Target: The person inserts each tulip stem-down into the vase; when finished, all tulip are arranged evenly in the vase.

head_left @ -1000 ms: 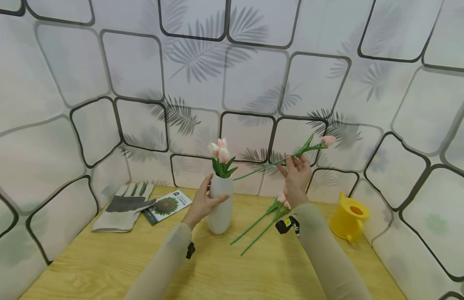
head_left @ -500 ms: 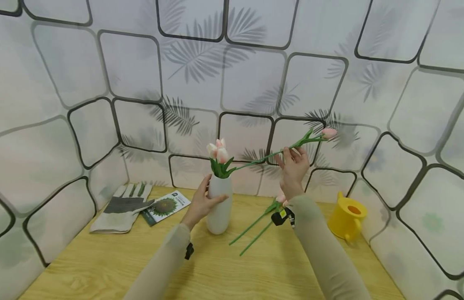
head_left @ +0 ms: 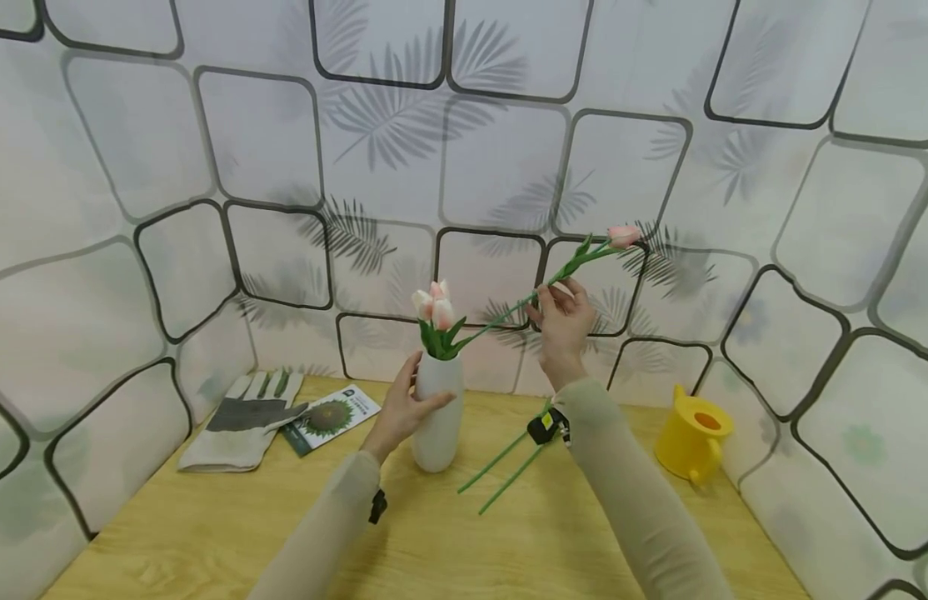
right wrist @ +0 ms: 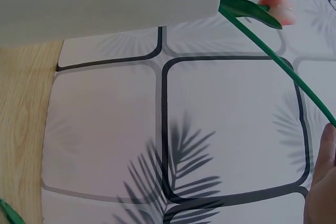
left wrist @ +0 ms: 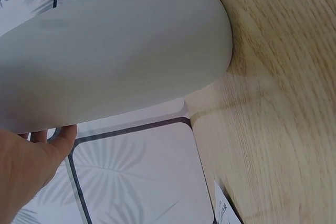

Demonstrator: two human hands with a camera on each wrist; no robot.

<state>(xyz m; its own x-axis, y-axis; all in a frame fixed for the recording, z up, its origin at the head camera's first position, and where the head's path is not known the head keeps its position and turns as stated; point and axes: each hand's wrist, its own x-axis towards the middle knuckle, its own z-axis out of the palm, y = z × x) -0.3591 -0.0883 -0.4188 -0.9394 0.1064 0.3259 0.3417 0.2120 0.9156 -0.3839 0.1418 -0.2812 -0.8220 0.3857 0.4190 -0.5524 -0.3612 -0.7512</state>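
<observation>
A white vase (head_left: 437,417) stands upright on the table with several pale pink tulips (head_left: 437,308) in its mouth. My left hand (head_left: 406,410) grips the vase from its left side, thumb across the front. My right hand (head_left: 567,327) pinches the green stem of a single pink tulip (head_left: 624,237), up and to the right of the vase. This stem slants down to the left, and in the right wrist view the stem (right wrist: 278,61) meets the vase's rim. Its lower tip is hidden there. Two more green stems (head_left: 501,467) lie on the table, their upper ends behind my right wrist.
On the left lie a grey and white glove (head_left: 235,425), a small trowel-like tool (head_left: 287,417) and a seed packet (head_left: 336,417) with a flower picture. A yellow watering can (head_left: 692,437) stands at the right. Patterned walls enclose the wooden table (head_left: 434,542).
My right hand has moved left and up with the tulip, whose stem now slopes more steeply, its lower end at the vase's mouth. The left hand keeps its grip on the vase.
</observation>
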